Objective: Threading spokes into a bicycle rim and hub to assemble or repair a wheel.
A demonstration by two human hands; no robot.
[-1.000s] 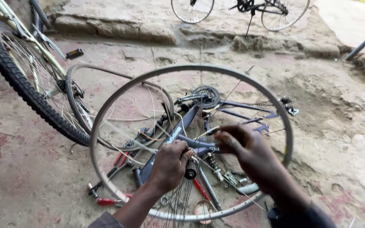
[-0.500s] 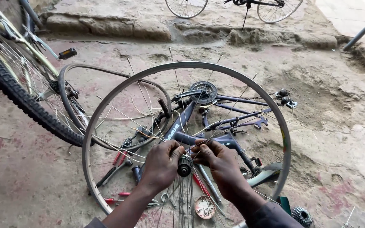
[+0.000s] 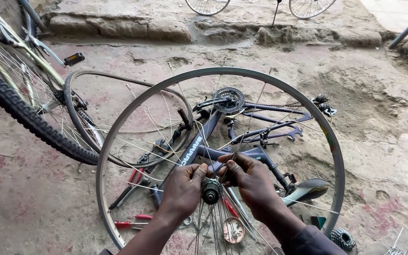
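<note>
Since a second ago our right hand [image 3: 250, 185] has closed in beside our left hand [image 3: 185, 187]; both pinch spokes [image 3: 223, 151] at the hub [image 3: 211, 191], mid-rim [image 3: 119, 123], above a blue frame [image 3: 242, 153] on the ground [image 3: 29, 198].

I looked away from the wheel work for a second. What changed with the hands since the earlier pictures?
The right hand came down from the raised spokes toward the hub and now pinches at it, close against the left hand. The left hand stayed at the hub throughout. The bare rim remains upright over the dark bicycle frame, and the tools on the ground lie as before.
</note>
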